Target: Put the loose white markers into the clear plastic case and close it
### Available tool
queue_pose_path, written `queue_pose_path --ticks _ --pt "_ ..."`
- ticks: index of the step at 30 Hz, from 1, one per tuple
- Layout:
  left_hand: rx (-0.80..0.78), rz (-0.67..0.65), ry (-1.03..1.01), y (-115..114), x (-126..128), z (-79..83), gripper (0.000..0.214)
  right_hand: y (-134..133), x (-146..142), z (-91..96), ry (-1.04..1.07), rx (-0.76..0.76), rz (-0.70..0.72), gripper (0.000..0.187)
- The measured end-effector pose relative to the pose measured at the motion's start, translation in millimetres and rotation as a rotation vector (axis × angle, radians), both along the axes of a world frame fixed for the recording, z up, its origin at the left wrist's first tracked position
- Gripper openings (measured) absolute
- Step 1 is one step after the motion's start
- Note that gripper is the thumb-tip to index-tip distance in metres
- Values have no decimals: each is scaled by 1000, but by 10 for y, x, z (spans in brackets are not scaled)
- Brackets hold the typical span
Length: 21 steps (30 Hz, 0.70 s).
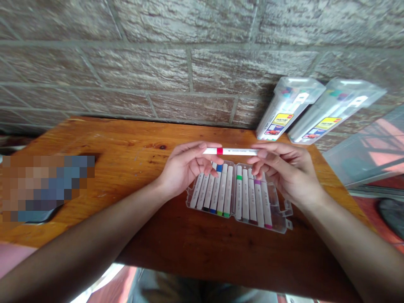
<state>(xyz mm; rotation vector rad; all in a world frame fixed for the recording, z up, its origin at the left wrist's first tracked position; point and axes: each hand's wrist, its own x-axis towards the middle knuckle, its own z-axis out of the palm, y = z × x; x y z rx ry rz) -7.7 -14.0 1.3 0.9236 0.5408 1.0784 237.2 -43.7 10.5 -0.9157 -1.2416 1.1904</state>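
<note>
White marker (236,152) between both hands (184,168) (288,168)

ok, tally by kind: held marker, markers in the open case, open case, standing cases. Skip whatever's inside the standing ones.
Held marker: 1
Markers in the open case: 11
Open case: 1
Standing cases: 2
Total: 15

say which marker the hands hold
The red-banded white marker, held by left hand and right hand; the other markers sit in clear plastic cases.
</note>
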Motion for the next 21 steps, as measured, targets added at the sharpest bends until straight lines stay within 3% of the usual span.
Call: queue_pose_path --ticks 16,21 --pt "102 -184 -20 -49 -66 42 32 92 72 -8 110 -185 18 13" --pt "109 -186 -2 -62 -67 44 32 99 79 -13 102 -193 25 16"
